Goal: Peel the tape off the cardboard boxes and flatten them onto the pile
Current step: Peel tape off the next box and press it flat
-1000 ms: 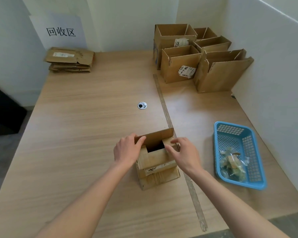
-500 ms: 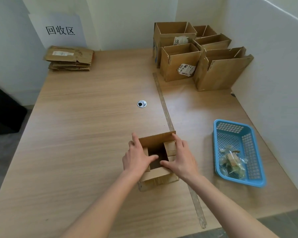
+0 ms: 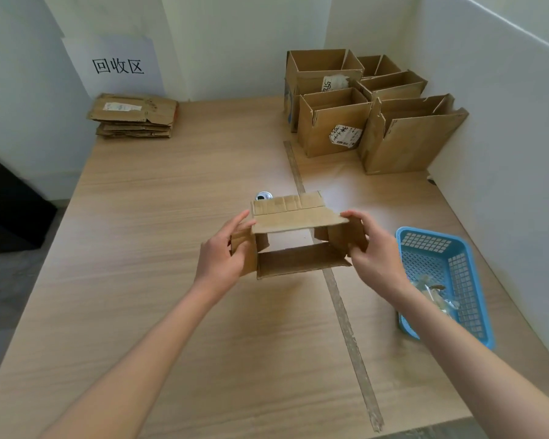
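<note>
Head view. The small cardboard box (image 3: 293, 239) is held above the table (image 3: 140, 248), open at both ends like a sleeve, long axis running left to right between the hands. The left hand (image 3: 221, 255) grips its left wall; the right hand (image 3: 373, 248) grips its right wall. The pile of flattened boxes (image 3: 133, 115) lies far left of the box, nearer the left hand. Material: matte corrugated board with creased flaps.

box (image 3: 298, 245): lifted off table, opened through | left hand (image 3: 221, 258), right hand (image 3: 373, 251): now gripping its ends
</note>
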The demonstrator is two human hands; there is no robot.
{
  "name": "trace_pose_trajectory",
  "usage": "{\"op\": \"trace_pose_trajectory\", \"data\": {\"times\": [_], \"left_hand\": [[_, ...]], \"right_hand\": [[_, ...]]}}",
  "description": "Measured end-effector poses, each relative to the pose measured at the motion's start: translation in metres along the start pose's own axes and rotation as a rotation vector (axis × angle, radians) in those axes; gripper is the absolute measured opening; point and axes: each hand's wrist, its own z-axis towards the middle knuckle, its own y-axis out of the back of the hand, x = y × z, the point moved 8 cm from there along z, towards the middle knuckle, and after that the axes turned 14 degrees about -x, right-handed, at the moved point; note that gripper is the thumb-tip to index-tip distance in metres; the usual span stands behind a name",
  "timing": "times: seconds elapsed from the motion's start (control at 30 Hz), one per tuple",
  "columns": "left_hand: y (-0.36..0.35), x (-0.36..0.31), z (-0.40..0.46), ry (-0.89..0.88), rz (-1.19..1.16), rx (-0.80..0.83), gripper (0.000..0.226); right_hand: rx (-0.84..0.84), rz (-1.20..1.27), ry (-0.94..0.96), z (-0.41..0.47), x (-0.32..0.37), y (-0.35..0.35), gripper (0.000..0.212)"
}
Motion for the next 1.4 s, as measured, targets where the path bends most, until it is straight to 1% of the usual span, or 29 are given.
{"op": "trace_pose_trajectory", "data": {"times": [0.07, 0.13, 0.17, 0.23, 0.3, 0.33, 0.4, 0.47, 0.57, 0.6, 0.67, 0.73, 0.8, 0.83, 0.87, 0.93, 1.0, 1.07, 1.13, 1.2, 1.23, 1.4], "left_hand": [[0.009, 0.001, -0.010, -0.109, 0.072, -0.009, 0.068], [0.012, 0.015, -0.030, -0.193, 0.173, -0.004, 0.070], [0.010, 0.028, -0.043, -0.197, 0.213, 0.028, 0.072], [0.001, 0.059, -0.071, -0.135, 0.289, 0.155, 0.075], [-0.008, 0.092, -0.097, -0.054, 0.390, 0.301, 0.068], [-0.013, 0.105, -0.109, -0.042, 0.443, 0.374, 0.063], [-0.024, 0.122, -0.126, -0.074, 0.544, 0.526, 0.057], [-0.032, 0.130, -0.133, -0.119, 0.642, 0.651, 0.058], [-0.037, 0.132, -0.130, -0.131, 0.725, 0.736, 0.061], [-0.039, 0.130, -0.127, -0.136, 0.748, 0.734, 0.066], [-0.047, 0.124, -0.116, -0.185, 0.795, 0.668, 0.071], [-0.060, 0.116, -0.105, -0.282, 0.852, 0.586, 0.068], [-0.077, 0.109, -0.092, -0.378, 0.906, 0.497, 0.062], [-0.085, 0.106, -0.084, -0.402, 0.906, 0.452, 0.059], [-0.093, 0.107, -0.077, -0.394, 0.879, 0.429, 0.056], [-0.108, 0.117, -0.069, -0.325, 0.824, 0.467, 0.055], [-0.118, 0.132, -0.068, -0.296, 0.852, 0.488, 0.056], [-0.121, 0.135, -0.072, -0.292, 0.823, 0.423, 0.060], [-0.124, 0.137, -0.075, -0.300, 0.804, 0.367, 0.071], [-0.128, 0.141, -0.075, -0.313, 0.849, 0.354, 0.083], [-0.130, 0.143, -0.074, -0.320, 0.865, 0.354, 0.085], [-0.135, 0.149, -0.076, -0.369, 0.878, 0.357, 0.088]], "right_hand": [[0.093, -0.063, 0.126, -0.013, -0.002, -0.004, 0.066], [0.253, -0.171, 0.226, -0.039, -0.011, -0.021, 0.068], [0.336, -0.250, 0.284, -0.055, -0.017, -0.030, 0.073], [0.476, -0.386, 0.398, -0.086, -0.033, -0.052, 0.081], [0.585, -0.457, 0.423, -0.113, -0.051, -0.075, 0.083], [0.625, -0.483, 0.417, -0.123, -0.058, -0.086, 0.082], [0.669, -0.512, 0.381, -0.137, -0.070, -0.101, 0.078], [0.647, -0.510, 0.318, -0.137, -0.077, -0.107, 0.067], [0.556, -0.458, 0.267, -0.126, -0.079, -0.114, 0.056], [0.546, -0.445, 0.262, -0.124, -0.078, -0.119, 0.054], [0.544, -0.467, 0.255, -0.119, -0.078, -0.134, 0.053], [0.510, -0.546, 0.269, -0.114, -0.084, -0.144, 0.057], [0.422, -0.624, 0.306, -0.107, -0.090, -0.150, 0.060], [0.398, -0.625, 0.301, -0.103, -0.095, -0.152, 0.060], [0.395, -0.606, 0.283, -0.100, -0.102, -0.155, 0.060], [0.452, -0.575, 0.247, -0.099, -0.119, -0.164, 0.062], [0.486, -0.596, 0.273, -0.094, -0.128, -0.172, 0.066], [0.437, -0.624, 0.323, -0.084, -0.129, -0.172, 0.071], [0.343, -0.645, 0.361, -0.070, -0.130, -0.168, 0.077], [0.280, -0.623, 0.413, -0.063, -0.132, -0.167, 0.076], [0.263, -0.595, 0.437, -0.062, -0.133, -0.169, 0.073], [0.293, -0.529, 0.472, -0.061, -0.136, -0.178, 0.074]]}}
